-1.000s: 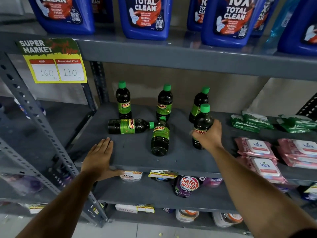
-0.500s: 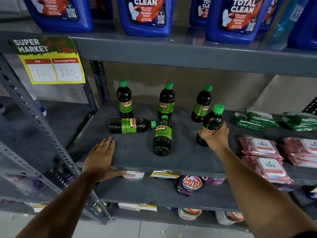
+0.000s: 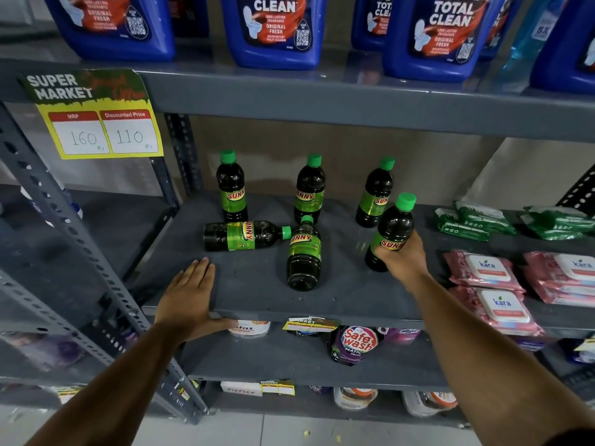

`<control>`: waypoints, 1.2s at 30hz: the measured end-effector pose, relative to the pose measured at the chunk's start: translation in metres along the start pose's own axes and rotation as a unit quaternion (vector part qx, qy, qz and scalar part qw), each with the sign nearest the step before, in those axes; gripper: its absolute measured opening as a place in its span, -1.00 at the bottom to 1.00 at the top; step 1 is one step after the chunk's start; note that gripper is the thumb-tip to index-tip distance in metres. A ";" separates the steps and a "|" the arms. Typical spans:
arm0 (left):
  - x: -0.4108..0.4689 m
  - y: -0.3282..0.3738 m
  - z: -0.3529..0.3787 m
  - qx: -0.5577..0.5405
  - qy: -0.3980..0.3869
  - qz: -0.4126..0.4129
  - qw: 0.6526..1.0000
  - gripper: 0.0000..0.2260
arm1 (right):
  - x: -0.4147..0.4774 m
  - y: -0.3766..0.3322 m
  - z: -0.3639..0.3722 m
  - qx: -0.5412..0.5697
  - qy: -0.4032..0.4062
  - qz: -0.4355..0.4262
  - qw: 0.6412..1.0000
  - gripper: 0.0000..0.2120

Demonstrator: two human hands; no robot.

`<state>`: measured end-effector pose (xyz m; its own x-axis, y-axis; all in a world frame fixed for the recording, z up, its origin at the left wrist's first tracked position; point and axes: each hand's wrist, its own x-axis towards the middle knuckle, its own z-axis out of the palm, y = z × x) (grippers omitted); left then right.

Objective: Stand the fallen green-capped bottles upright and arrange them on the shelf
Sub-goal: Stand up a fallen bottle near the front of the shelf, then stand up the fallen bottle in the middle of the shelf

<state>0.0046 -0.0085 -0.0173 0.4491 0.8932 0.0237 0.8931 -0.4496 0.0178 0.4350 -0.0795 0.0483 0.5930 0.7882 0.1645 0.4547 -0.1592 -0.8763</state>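
Note:
Dark green-capped SUNNY bottles sit on the grey shelf. Three stand upright along the back: a left bottle, a middle bottle and a right bottle. Two lie fallen: one sideways with its cap to the right, one with its cap pointing to the back. My right hand grips a sixth bottle around its lower body, upright and slightly tilted, base on or just above the shelf. My left hand rests flat on the shelf's front edge, fingers spread.
Green packets and pink Kara wipe packs fill the shelf's right side. Blue Total Clean jugs stand on the shelf above. A yellow price tag hangs at upper left. A perforated upright post runs on the left.
My right hand has carried its bottle to the right, in front of the right back bottle. The left hand has stayed put.

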 end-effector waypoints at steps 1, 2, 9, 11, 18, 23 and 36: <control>0.000 0.000 0.000 -0.002 0.001 0.000 1.000 0.25 | -0.001 -0.001 0.000 -0.001 0.000 -0.002 1.000 -0.71; 0.000 0.000 -0.001 -0.004 0.001 0.000 1.000 0.24 | -0.001 -0.001 -0.001 -0.002 -0.003 0.000 1.000 -0.70; 0.000 -0.006 -0.004 -0.007 -0.011 0.011 1.000 0.25 | -0.037 -0.010 0.010 -0.142 0.154 -0.147 0.967 -0.17; 0.002 -0.013 -0.007 -0.008 -0.007 0.027 1.000 0.24 | -0.057 -0.028 0.032 -0.160 0.172 -0.236 0.943 -0.22; 0.002 -0.016 -0.002 -0.004 0.005 0.040 0.999 0.16 | -0.051 -0.089 0.112 -0.091 -0.154 0.115 0.977 -0.22; 0.002 -0.016 -0.004 0.000 0.009 0.043 0.999 0.16 | -0.035 -0.094 0.136 0.026 -0.142 0.264 0.954 -0.43; 0.001 -0.017 -0.003 -0.020 0.028 0.046 0.998 0.13 | -0.042 -0.103 0.161 -0.154 0.114 -0.001 0.981 -0.22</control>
<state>-0.0102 -0.0002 -0.0141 0.5262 0.8463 0.0825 0.8458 -0.5310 0.0520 0.2561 -0.0008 0.0591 0.7098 0.6403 0.2936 0.6142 -0.3585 -0.7030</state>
